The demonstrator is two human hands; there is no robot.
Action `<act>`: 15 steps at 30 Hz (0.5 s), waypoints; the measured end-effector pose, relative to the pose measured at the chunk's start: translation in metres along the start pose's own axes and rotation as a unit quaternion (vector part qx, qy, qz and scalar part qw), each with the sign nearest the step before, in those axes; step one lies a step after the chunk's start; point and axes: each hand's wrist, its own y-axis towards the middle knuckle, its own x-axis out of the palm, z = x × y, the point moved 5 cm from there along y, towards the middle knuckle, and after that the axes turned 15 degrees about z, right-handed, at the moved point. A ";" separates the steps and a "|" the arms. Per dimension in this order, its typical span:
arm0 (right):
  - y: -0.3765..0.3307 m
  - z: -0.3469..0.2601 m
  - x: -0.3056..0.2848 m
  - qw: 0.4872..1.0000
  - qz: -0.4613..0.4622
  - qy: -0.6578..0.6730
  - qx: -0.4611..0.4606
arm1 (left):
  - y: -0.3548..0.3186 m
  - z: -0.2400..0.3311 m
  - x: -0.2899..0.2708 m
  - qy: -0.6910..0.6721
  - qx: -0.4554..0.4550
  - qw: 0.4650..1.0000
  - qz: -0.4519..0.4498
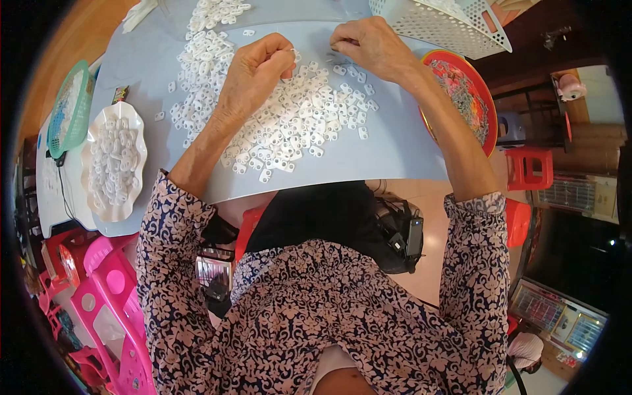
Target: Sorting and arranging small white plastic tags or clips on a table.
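Over the far side of the pale blue table (395,148), my left hand (258,71) is closed, its thumb and forefinger pinched on what looks like a small white plastic piece (294,55). To its right, my right hand (376,47) is also closed, fingertips pressed together; whatever they hold is too small to make out. A spread heap of small white plastic pieces with holes (299,118) lies beneath and between the hands. More such pieces (204,62) form a long pile to the left of my left hand.
A white scalloped dish (141,148) of white pieces sits at the left, near a green basket (82,108). On the right stand a red bowl (488,108) with grey and pink bits and a white perforated basket (434,36). Pink chairs (108,289) are at lower left.
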 end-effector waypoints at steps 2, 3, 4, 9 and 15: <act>0.002 0.002 -0.002 1.000 0.015 -0.006 -0.015 | 0.000 0.000 -0.002 0.003 -0.006 1.000 0.020; 0.003 0.006 -0.003 1.000 0.015 -0.008 -0.014 | 0.001 0.000 -0.003 0.002 -0.006 1.000 0.018; 0.002 0.011 -0.007 1.000 0.020 -0.018 -0.009 | 0.001 0.000 -0.003 0.006 -0.003 1.000 0.010; -0.006 0.025 -0.012 1.000 0.018 -0.014 0.020 | 0.002 -0.002 -0.002 0.003 0.001 1.000 -0.010; -0.006 0.020 -0.012 0.999 0.038 -0.034 -0.014 | 0.001 -0.001 -0.003 0.011 -0.010 1.000 0.000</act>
